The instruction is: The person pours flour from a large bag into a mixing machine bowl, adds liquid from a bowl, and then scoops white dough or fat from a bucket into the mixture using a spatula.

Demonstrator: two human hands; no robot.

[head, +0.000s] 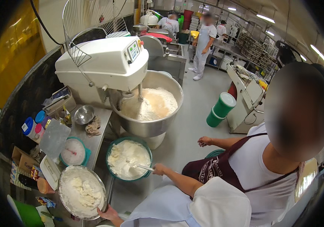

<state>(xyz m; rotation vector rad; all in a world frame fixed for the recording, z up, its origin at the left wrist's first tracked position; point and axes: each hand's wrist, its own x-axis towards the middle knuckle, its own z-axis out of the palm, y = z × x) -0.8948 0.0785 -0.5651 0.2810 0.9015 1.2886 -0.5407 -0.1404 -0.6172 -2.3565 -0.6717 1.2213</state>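
My left hand (108, 213) grips the rim of a round metal bowl (104, 184), which holds white powder and pale, creamy lumps. The bowl sits tilted at the edge of the metal table. With my right hand (159, 169) I hold the metal handle of a utensil (145, 167); its far end is sunk in a soft white mass (128, 157) and hidden. That mass fills a green tub (151, 159) below the mixer. Above the tub stands a spiral dough mixer (102, 61) with its wire guard raised. Flour and a tan patch lie in its steel mixing bowl (150, 126).
A dial scale (72, 151), a small steel bowl (84, 114) and lidded jars (30, 127) crowd the metal table (101, 120). A co-worker in a dark apron (207, 167) stands close on my right. Stacked green buckets (221, 109) stand on the floor; other people work farther back.
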